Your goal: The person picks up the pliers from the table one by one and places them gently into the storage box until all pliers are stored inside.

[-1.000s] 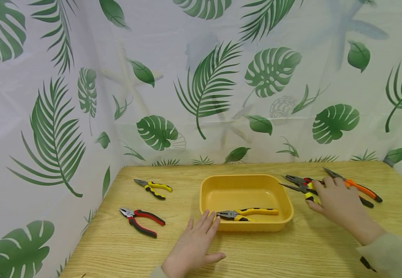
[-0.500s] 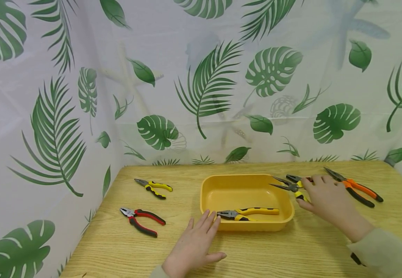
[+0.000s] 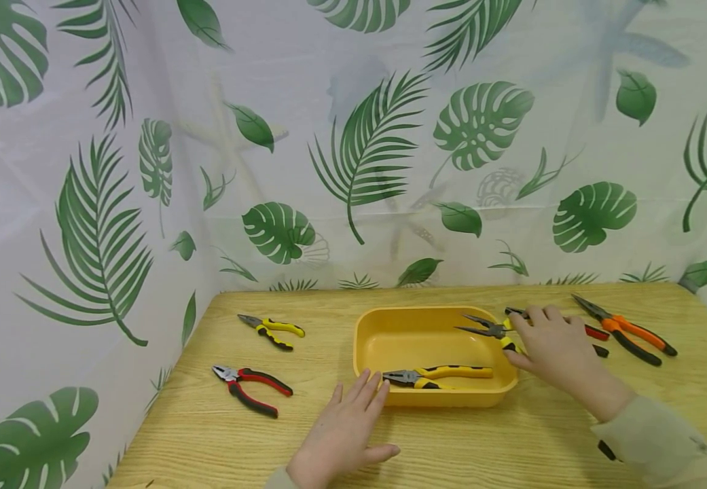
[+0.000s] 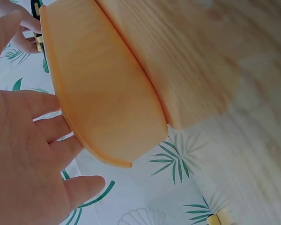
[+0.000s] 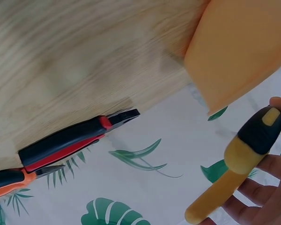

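Observation:
My right hand (image 3: 564, 356) grips yellow-and-black long-nose pliers (image 3: 496, 331) by their handles. Their thin jaws point left over the right part of a yellow plastic tray (image 3: 445, 399). In the right wrist view the pliers' handle (image 5: 246, 164) shows between thumb and fingers. My left hand (image 3: 342, 433) lies with straight, spread fingers, their tips touching the tray's near left rim. Inside the tray, along its near side, rest other yellow-and-black pliers (image 3: 457, 372). Red-and-black pliers (image 3: 596, 333) lie on the table behind my right hand, which partly hides them.
Orange-and-black long-nose pliers (image 3: 631, 331) lie at the far right of the wooden table (image 3: 481, 448). On the left are small yellow-and-black pliers (image 3: 274, 331) and red-and-black combination pliers (image 3: 252, 390). A leaf-patterned curtain (image 3: 384, 251) borders the back and left.
My right hand has moved left with the yellow-and-black long-nose pliers, from the group at the right to over the tray's right part. My left hand has stayed at the rim.

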Demonstrator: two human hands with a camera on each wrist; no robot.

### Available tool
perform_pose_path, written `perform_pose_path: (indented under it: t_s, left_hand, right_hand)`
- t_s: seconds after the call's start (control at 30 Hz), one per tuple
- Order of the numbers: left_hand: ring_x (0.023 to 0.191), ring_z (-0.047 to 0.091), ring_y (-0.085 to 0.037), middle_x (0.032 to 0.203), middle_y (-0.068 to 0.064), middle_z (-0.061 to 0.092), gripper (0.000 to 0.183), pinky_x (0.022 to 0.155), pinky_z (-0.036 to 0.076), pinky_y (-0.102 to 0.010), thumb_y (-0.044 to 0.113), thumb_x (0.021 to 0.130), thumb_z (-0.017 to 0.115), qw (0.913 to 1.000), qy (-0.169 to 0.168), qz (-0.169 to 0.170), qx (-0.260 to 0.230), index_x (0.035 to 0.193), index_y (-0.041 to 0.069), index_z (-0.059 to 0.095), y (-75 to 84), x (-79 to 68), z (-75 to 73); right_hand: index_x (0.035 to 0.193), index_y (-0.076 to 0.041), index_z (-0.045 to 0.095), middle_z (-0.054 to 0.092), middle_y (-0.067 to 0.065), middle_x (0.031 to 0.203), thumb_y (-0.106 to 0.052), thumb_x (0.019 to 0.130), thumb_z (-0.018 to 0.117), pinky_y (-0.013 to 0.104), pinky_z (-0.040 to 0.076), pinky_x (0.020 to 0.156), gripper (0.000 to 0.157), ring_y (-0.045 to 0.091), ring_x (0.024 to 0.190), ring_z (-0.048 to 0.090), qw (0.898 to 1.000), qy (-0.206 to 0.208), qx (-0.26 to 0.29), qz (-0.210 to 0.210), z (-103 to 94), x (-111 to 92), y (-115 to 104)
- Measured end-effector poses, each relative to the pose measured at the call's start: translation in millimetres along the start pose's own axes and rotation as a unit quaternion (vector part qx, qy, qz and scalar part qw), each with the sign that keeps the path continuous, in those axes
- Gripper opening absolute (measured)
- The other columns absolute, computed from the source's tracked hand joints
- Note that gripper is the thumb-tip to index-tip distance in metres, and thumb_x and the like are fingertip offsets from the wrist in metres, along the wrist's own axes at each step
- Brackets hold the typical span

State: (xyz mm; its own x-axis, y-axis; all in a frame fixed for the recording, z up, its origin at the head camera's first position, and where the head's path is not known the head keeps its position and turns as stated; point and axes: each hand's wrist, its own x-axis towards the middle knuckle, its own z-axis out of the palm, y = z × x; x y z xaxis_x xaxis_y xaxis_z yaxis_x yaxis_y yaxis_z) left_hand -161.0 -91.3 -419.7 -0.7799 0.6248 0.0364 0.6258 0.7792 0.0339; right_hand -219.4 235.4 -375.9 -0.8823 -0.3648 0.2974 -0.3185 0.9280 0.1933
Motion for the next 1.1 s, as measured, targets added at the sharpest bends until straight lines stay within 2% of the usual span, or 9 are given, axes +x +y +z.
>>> perform_pose_path:
  t_s: [0.37,0.8,1.1]
  left_hand:
    - [0.132,0.01,-0.022,0.145,-0.009,0.017,0.083,0.095,0.027,-0.051,0.064,0.081,0.041,1.0,0.002,0.002,0.002,0.141,0.009,0.023,0.2,0.6,0.5]
    - [0.133,0.01,-0.022,0.145,-0.009,0.017,0.082,0.096,0.027,-0.051,0.063,0.082,0.041,1.0,-0.004,0.004,-0.003,0.141,0.01,0.022,-0.5,0.2,0.0]
    - [0.132,0.012,-0.023,0.145,-0.01,0.019,0.083,0.095,0.027,-0.051,0.064,0.081,0.04,0.9999,0.004,0.005,0.009,0.141,0.01,0.023,-0.6,-0.3,0.4]
  right_hand:
    - [0.108,-0.005,0.057,0.052,0.018,0.099,-0.048,0.07,0.068,0.053,0.039,0.061,0.057,0.036,0.092,0.046,0.999,-0.005,-0.027,-0.016,0.6,13,-18]
    - [0.104,-0.007,0.058,0.051,0.017,0.097,-0.05,0.069,0.068,0.05,0.04,0.058,0.057,0.035,0.09,0.047,0.997,0.011,-0.045,-0.056,1.8,25,-35]
    - [0.104,-0.008,0.057,0.051,0.015,0.095,-0.052,0.071,0.066,0.052,0.042,0.06,0.055,0.034,0.086,0.047,0.994,0.002,-0.062,-0.084,3.7,36,-44]
